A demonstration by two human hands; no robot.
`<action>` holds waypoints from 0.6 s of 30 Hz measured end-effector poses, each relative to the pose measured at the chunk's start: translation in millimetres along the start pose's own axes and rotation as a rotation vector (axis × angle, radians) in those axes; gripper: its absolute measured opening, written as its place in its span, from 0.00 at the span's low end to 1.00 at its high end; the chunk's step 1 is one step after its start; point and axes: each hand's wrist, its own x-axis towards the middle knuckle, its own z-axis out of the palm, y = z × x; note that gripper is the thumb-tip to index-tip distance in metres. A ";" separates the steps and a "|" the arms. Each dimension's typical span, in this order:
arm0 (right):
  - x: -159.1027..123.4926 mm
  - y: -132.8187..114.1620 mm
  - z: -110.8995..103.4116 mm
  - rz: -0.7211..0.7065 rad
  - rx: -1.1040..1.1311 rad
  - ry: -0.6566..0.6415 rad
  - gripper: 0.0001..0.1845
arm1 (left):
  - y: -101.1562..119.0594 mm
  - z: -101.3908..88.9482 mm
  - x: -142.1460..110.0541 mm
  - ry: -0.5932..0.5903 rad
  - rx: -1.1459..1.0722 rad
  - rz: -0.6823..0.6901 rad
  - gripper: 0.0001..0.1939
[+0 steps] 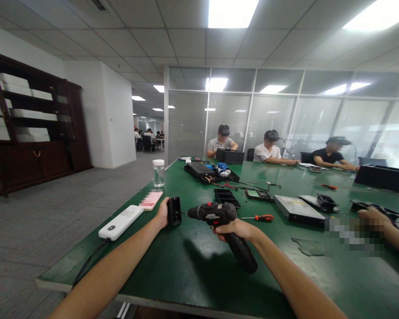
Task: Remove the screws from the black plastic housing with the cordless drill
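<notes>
My left hand grips a small black plastic housing upright above the table, its hollow side turned right. A black cordless drill is in my right hand, fingers wrapped around the handle. The drill lies level and points left. Its thin bit reaches to the housing's open side; whether the tip touches is too small to tell. Behind the drill lies a black plastic frame with compartments. A screwdriver with an orange and black handle rests right of the drill.
On the green table, a white power bank, a pink phone and a clear jar stand left. A silver disc drive lies right. A co-worker's hand works at the right edge; several people sit across.
</notes>
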 end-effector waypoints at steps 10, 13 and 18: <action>-0.6 0.0 0.8 -0.042 -0.018 -0.035 0.17 | -2.7 -2.6 2.8 0.002 0.012 0.029 0.15; -2.2 -0.5 0.9 -0.042 -0.034 -0.058 0.17 | -2.6 -2.9 3.0 0.000 0.021 0.028 0.15; -2.6 0.3 0.4 -0.008 -0.018 -0.063 0.18 | -2.4 -2.9 2.8 -0.007 0.031 0.030 0.15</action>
